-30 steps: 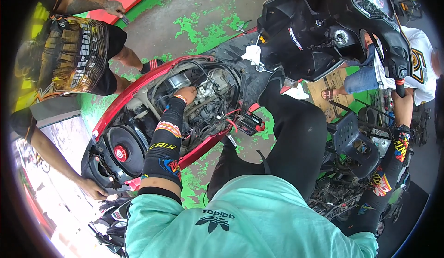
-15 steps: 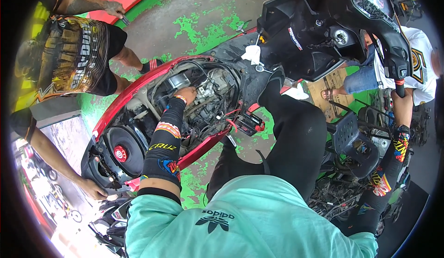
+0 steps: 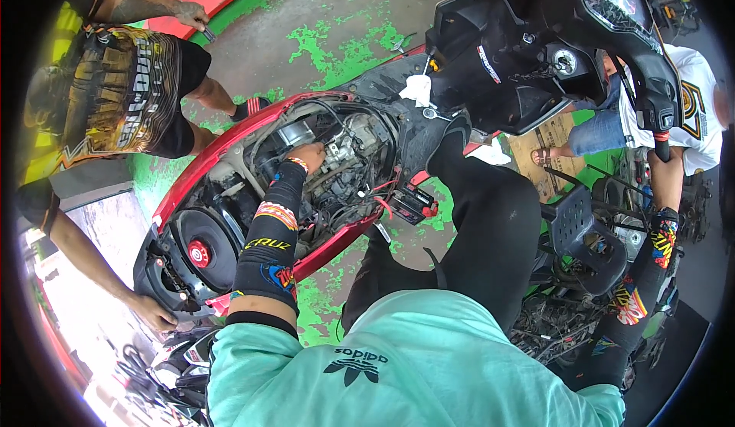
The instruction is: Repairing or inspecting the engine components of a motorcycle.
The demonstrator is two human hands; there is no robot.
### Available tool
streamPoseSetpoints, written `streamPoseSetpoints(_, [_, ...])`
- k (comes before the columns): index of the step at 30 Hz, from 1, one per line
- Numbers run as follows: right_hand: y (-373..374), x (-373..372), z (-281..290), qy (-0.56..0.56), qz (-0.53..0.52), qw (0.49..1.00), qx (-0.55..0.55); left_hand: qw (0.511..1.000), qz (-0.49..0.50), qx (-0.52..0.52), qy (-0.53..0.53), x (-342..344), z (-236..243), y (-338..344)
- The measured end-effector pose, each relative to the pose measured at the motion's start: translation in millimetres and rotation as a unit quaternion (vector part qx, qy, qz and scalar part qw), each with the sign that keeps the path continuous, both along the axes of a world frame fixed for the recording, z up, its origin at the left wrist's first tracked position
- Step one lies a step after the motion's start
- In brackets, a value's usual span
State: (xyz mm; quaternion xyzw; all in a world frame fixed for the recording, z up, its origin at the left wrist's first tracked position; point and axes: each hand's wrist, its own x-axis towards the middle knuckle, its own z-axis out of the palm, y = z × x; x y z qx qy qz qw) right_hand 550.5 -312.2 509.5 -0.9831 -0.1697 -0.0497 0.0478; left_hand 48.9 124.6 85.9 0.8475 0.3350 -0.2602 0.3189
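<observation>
A red motor scooter with its seat area uncovered stands before me, its engine bay [image 3: 337, 171] exposed with metal parts, hoses and wires. My left hand [image 3: 308, 157] reaches into that bay, fingers curled beside a metal part [image 3: 342, 149]; whatever the fingertips pinch is too small to make out. At the far right, my right hand [image 3: 668, 174] is closed at the black handlebar grip [image 3: 661, 150], most of its fingers hidden behind it. A black battery [image 3: 413, 203] with red wires attached rests outside the bay's near edge.
A co-worker [image 3: 115, 90] at left has one hand [image 3: 155, 314] on the scooter's tail. Another person in a white shirt [image 3: 697, 90] is beyond the handlebar. A black plastic chair [image 3: 586, 232] and loose parts stand at right. A white rag [image 3: 416, 90] lies on the footboard.
Both my hands stay in place. The co-worker at left has shifted the upper body slightly. Behind that person's arm, the bright background at lower left looks different.
</observation>
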Motion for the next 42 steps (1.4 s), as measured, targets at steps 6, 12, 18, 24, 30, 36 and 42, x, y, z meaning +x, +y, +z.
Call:
streamPoseSetpoints(6, [-2.3,3.2,-1.4,-0.001,0.003,1.0,0.002,1.0,0.007,-0.03,-0.003,-0.3,4.3,1.6])
streamPoseSetpoints(12, [-4.7,5.3,-1.1,0.003,0.015,1.0,-0.002,0.999,0.018,-0.027,-0.01,-3.3,-10.5,2.0])
streamPoseSetpoints(18, [-4.3,5.3,0.0,0.005,0.002,1.0,-0.006,0.997,0.052,-0.045,-0.024,-6.3,-15.6,3.1])
streamPoseSetpoints(24, [-6.3,7.1,-2.4,-0.011,0.018,1.0,-0.014,0.998,0.008,-0.043,-0.048,-7.4,-11.7,9.7])
streamPoseSetpoints(30, [-8.0,8.6,-2.2,-0.001,0.02,1.0,-0.006,0.994,0.088,-0.046,-0.047,-4.5,-4.9,12.4])
streamPoseSetpoints(36, [-8.3,10.1,-3.3,0.006,0.001,1.0,0.007,0.983,0.109,-0.081,-0.123,-16.3,-2.0,13.2])
streamPoseSetpoints(42, [-7.8,7.4,-2.8,0.0,0.012,1.0,0.005,0.982,0.155,-0.052,-0.098,-14.2,-14.1,8.7])
